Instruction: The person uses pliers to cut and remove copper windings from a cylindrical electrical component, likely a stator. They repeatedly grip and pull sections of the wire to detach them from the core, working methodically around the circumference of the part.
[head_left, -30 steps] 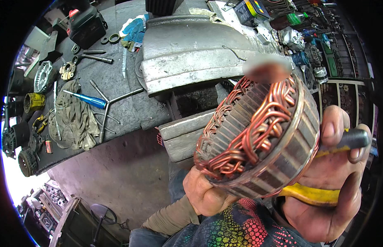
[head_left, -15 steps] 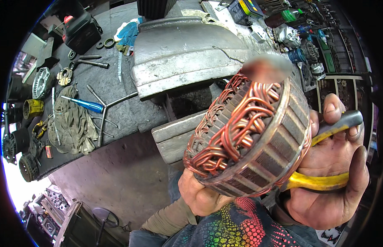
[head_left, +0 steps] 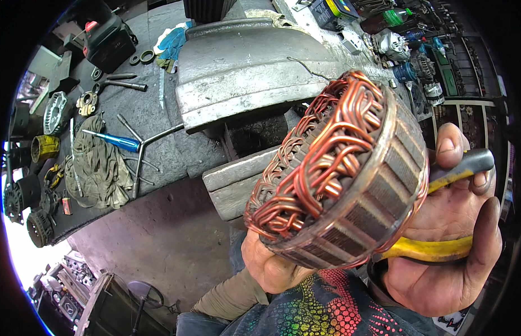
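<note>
Left hand (head_left: 274, 263) is holding a copper-wound stator (head_left: 350, 179); right hand (head_left: 448, 224) is holding spread yellow-and-black handles (head_left: 431, 248); a three-armed wrench (head_left: 151, 139) is lying near the desk's (head_left: 174, 159) front edge.

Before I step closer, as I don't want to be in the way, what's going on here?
A person's left hand holds a tilted copper-wound ring. The right hand has a yellow-handled tool, handles apart, its working end hidden behind the ring. A blue screwdriver and a rag lie on the bench.
</note>
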`<act>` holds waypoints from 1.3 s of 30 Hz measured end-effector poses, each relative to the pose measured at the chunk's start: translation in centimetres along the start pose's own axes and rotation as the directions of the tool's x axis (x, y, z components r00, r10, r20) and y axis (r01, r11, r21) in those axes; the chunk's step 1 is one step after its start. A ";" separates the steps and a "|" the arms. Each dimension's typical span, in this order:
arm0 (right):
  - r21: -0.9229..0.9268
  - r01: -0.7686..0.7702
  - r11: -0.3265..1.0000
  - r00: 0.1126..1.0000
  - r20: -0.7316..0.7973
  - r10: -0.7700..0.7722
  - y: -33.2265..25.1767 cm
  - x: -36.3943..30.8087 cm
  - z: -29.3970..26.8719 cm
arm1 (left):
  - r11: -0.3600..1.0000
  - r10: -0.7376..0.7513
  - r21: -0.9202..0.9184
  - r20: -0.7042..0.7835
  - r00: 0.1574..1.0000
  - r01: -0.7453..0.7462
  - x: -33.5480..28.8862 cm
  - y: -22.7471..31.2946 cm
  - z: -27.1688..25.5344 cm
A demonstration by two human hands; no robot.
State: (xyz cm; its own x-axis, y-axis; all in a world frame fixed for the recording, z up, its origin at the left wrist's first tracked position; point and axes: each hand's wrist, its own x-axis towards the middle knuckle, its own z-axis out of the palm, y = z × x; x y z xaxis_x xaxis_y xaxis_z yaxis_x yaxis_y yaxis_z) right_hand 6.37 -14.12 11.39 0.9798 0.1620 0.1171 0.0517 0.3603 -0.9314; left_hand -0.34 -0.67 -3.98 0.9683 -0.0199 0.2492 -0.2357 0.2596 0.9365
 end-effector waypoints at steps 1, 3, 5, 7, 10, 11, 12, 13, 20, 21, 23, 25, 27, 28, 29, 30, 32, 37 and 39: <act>-0.003 0.001 1.000 1.000 -0.001 -0.001 0.0 0.0 0.0 | 1.000 -0.002 -0.006 -0.002 1.000 0.002 0.0 0.0 0.0; -0.011 0.006 1.000 1.000 0.006 -0.006 0.0 -0.1 0.1 | 1.000 -0.002 -0.014 -0.004 1.000 0.002 0.1 0.0 -0.1; -0.028 0.000 1.000 1.000 0.010 0.000 0.1 -0.1 0.2 | 1.000 0.000 -0.020 -0.007 1.000 0.000 0.1 0.1 -0.1; -0.042 -0.013 0.999 1.000 0.010 0.013 0.1 -0.1 0.3 | 1.000 -0.002 -0.027 -0.012 1.000 0.001 0.1 0.2 -0.1; -0.047 -0.021 0.999 0.999 0.029 0.022 0.0 -0.1 0.5 | 0.998 -0.005 -0.061 -0.017 1.000 0.004 0.2 0.2 -0.2; -0.053 -0.023 0.998 0.999 0.036 0.025 -0.1 0.0 0.5 | 0.989 -0.026 -0.145 -0.015 1.000 0.023 0.2 0.1 -0.2; -0.069 -0.027 0.997 0.999 0.038 0.029 -0.1 0.0 0.6 | 0.973 -0.047 -0.227 -0.011 0.999 0.043 0.2 0.0 -0.2; -0.079 -0.026 0.997 0.999 0.042 0.029 0.0 0.1 0.7 | 0.949 -0.066 -0.308 -0.006 0.998 0.061 0.3 -0.1 -0.2; -0.072 0.070 0.995 0.996 0.065 -0.065 1.2 0.5 1.2 | 0.998 0.004 -0.065 -0.006 1.000 -0.005 0.7 0.6 -0.5; -0.082 0.067 0.994 0.997 0.053 -0.063 1.1 0.5 1.3 | 0.999 0.012 -0.032 -0.009 1.000 -0.012 0.8 0.7 -0.5; -0.094 0.080 0.992 0.996 0.045 -0.076 1.3 0.6 1.4 | 0.999 0.027 0.045 -0.014 1.000 -0.026 0.8 0.8 -0.5; -0.103 0.106 0.989 0.994 0.050 -0.101 1.4 0.7 1.5 | 0.988 0.044 0.148 -0.012 0.999 -0.042 0.4 0.7 -0.4; -0.119 0.123 0.985 0.992 0.054 -0.117 1.4 0.6 1.6 | 0.954 0.056 0.295 -0.005 0.998 -0.052 -0.5 0.4 -0.4; -0.134 0.117 0.984 0.992 0.062 -0.110 1.3 0.5 1.7 | 0.931 0.056 0.361 0.002 0.998 -0.052 -1.1 0.2 -0.3; -0.149 0.112 0.982 0.992 0.070 -0.103 1.2 0.4 1.7 | 0.912 0.043 0.407 0.010 0.999 -0.043 -1.7 0.0 -0.2; -0.170 0.096 0.981 0.993 0.082 -0.083 1.0 0.3 1.8 | 0.892 0.029 0.451 0.019 0.999 -0.035 -2.3 -0.3 -0.1; -0.204 0.092 0.975 0.993 0.098 -0.073 0.7 0.1 1.9 | 0.873 -0.017 0.487 0.009 1.000 0.010 -3.4 -0.5 0.2; -0.238 0.127 0.963 0.987 0.126 -0.099 0.7 0.0 2.0 | 0.906 -0.007 0.415 -0.183 0.983 0.084 -3.8 -0.7 1.6; -0.210 0.108 0.972 0.988 0.129 -0.082 0.7 0.0 2.2 | 0.889 0.138 0.457 -0.196 0.971 -0.034 -3.2 -0.8 1.6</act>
State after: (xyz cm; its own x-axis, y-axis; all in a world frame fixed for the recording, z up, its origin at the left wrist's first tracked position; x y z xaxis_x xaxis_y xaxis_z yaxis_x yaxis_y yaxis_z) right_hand 5.94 -11.87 11.52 0.9391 0.2491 0.2368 0.1970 0.1746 -0.9647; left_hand -3.34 -2.34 -5.15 0.9236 0.2062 0.3231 -0.2809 -0.2094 0.9366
